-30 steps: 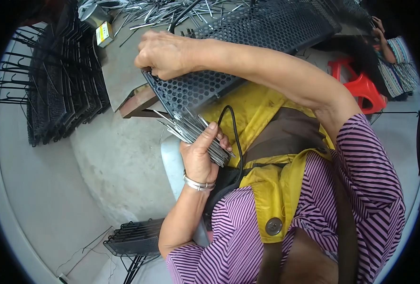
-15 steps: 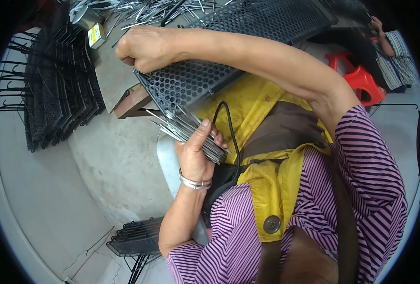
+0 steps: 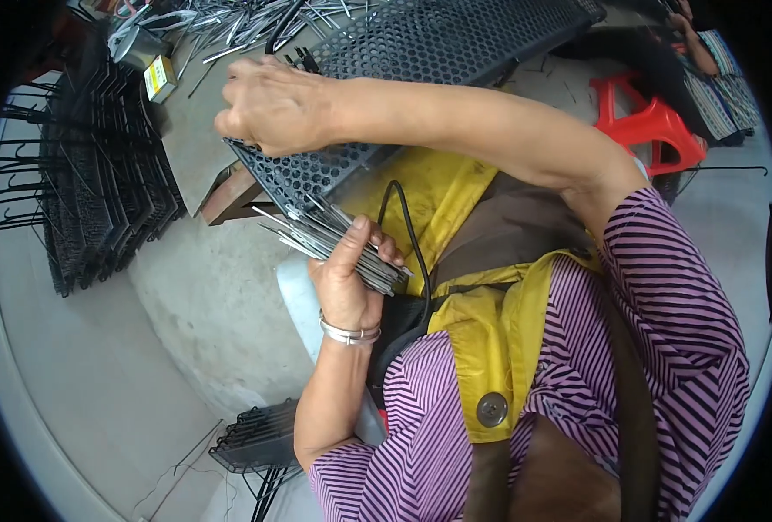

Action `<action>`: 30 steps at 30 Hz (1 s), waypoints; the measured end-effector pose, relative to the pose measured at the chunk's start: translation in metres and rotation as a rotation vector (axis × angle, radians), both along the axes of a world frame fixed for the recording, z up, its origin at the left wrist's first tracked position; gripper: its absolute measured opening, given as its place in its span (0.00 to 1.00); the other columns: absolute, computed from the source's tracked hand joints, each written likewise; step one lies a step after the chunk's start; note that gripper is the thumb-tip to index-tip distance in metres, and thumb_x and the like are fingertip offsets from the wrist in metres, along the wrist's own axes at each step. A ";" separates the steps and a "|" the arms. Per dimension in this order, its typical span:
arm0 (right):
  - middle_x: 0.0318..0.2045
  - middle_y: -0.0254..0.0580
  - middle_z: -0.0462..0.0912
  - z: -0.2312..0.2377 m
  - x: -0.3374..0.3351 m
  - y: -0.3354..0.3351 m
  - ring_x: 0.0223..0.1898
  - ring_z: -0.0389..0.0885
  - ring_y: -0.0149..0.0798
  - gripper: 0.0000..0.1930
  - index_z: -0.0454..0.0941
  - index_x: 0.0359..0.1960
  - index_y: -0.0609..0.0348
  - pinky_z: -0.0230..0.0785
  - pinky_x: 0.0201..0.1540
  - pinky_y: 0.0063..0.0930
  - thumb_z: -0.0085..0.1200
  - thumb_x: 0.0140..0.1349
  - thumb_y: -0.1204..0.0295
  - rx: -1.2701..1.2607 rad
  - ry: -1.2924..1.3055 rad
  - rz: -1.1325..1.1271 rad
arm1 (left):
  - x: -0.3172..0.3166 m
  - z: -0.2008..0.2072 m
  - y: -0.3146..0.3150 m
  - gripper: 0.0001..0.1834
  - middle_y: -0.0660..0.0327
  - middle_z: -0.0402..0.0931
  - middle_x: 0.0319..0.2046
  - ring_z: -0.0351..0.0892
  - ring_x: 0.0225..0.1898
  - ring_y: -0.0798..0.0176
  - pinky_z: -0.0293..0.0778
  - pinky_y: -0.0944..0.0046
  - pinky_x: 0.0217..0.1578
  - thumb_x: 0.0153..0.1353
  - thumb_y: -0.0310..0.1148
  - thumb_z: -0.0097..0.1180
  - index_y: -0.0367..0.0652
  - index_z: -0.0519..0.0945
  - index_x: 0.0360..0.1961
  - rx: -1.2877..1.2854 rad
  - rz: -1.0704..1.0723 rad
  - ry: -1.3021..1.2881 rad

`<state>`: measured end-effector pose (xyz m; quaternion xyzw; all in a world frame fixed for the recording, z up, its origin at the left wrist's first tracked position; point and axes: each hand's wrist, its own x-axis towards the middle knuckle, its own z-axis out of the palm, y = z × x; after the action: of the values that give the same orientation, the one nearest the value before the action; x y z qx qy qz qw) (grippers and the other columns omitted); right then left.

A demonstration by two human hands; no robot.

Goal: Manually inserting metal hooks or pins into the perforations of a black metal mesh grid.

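Observation:
A bundle of thin silvery metal rods (image 3: 306,233) is gripped in my left hand (image 3: 347,270), thumb across the top and fingers curled round it. The rods fan out toward the upper left, close to the near edge of a black perforated panel (image 3: 438,43). My right arm reaches across that panel. At its left end my right hand (image 3: 275,106) is closed, knuckles up. Its fingertips are turned away, so whatever they pinch is hidden. Small black prongs (image 3: 302,59) stick up just behind this hand.
Loose rods (image 3: 255,24) lie heaped on the worktable, near a metal can (image 3: 140,45) and a small yellow-and-white box (image 3: 159,79). Hooked black panels (image 3: 99,183) hang at left. A red stool (image 3: 647,126) and another person's arm (image 3: 699,54) are at the upper right.
My right hand has shifted a little to the right over the panel's left end and turned knuckles up. My left hand keeps its hold on the rods. The whole view has shifted slightly.

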<state>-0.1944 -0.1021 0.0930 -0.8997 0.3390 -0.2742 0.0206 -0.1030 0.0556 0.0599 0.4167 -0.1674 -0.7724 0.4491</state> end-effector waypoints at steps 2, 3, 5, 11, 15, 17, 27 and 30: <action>0.27 0.45 0.77 -0.002 -0.005 0.014 0.32 0.75 0.47 0.06 0.73 0.22 0.63 0.68 0.34 0.36 0.55 0.41 0.76 -0.127 0.009 -0.022 | 0.001 0.001 -0.001 0.08 0.60 0.67 0.19 0.67 0.19 0.64 0.68 0.63 0.21 0.54 0.29 0.53 0.37 0.68 0.27 -0.010 0.050 0.066; 0.28 0.45 0.77 -0.001 -0.011 0.026 0.34 0.75 0.47 0.08 0.74 0.25 0.64 0.69 0.35 0.36 0.56 0.43 0.74 -0.165 -0.191 0.053 | 0.002 0.002 -0.002 0.08 0.60 0.67 0.19 0.67 0.19 0.64 0.68 0.63 0.21 0.54 0.29 0.53 0.37 0.68 0.27 -0.005 0.050 0.065; 0.29 0.47 0.76 -0.005 -0.020 0.059 0.33 0.75 0.45 0.11 0.74 0.30 0.68 0.70 0.35 0.32 0.57 0.46 0.75 -0.124 -0.558 0.161 | 0.006 0.005 -0.002 0.08 0.61 0.65 0.19 0.66 0.20 0.64 0.67 0.62 0.21 0.55 0.30 0.52 0.38 0.69 0.26 -0.092 0.132 0.132; 0.31 0.44 0.78 -0.010 -0.038 0.137 0.32 0.78 0.33 0.13 0.72 0.36 0.69 0.72 0.36 0.24 0.48 0.60 0.68 1.347 -1.168 -0.017 | 0.018 0.033 -0.011 0.09 0.63 0.64 0.21 0.65 0.21 0.66 0.64 0.64 0.22 0.58 0.32 0.49 0.41 0.67 0.24 -0.268 0.264 0.130; 0.33 0.44 0.78 -0.025 -0.028 0.134 0.35 0.77 0.38 0.23 0.72 0.37 0.64 0.72 0.38 0.33 0.43 0.60 0.53 1.903 -1.504 -0.024 | 0.010 0.053 -0.024 0.08 0.61 0.65 0.20 0.65 0.21 0.66 0.65 0.66 0.22 0.58 0.29 0.49 0.38 0.67 0.25 -0.397 0.233 0.062; 0.37 0.42 0.77 -0.020 -0.018 0.131 0.40 0.75 0.38 0.25 0.72 0.38 0.62 0.69 0.42 0.37 0.40 0.60 0.49 1.983 -1.551 0.055 | 0.001 0.055 -0.030 0.06 0.60 0.68 0.19 0.67 0.21 0.65 0.66 0.68 0.22 0.56 0.27 0.52 0.36 0.69 0.26 -0.497 0.291 -0.148; 0.32 0.33 0.73 -0.011 -0.035 0.118 0.38 0.71 0.30 0.16 0.73 0.36 0.58 0.68 0.43 0.31 0.44 0.61 0.58 1.899 -1.789 0.148 | -0.022 0.045 -0.045 0.06 0.60 0.71 0.16 0.70 0.17 0.68 0.69 0.69 0.19 0.54 0.25 0.53 0.33 0.73 0.23 -0.587 0.253 -0.337; 0.28 0.38 0.79 -0.021 -0.065 0.114 0.30 0.78 0.32 0.14 0.74 0.41 0.59 0.71 0.32 0.27 0.50 0.57 0.65 1.009 -0.748 -0.086 | -0.003 0.053 -0.060 0.07 0.58 0.69 0.18 0.69 0.17 0.64 0.70 0.66 0.18 0.54 0.25 0.52 0.32 0.71 0.23 -0.542 0.228 -0.175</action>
<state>-0.2594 0.0118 0.0723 -0.6079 0.4326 -0.3772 0.5487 -0.1061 -0.0043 0.1127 0.3628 -0.3575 -0.6055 0.6115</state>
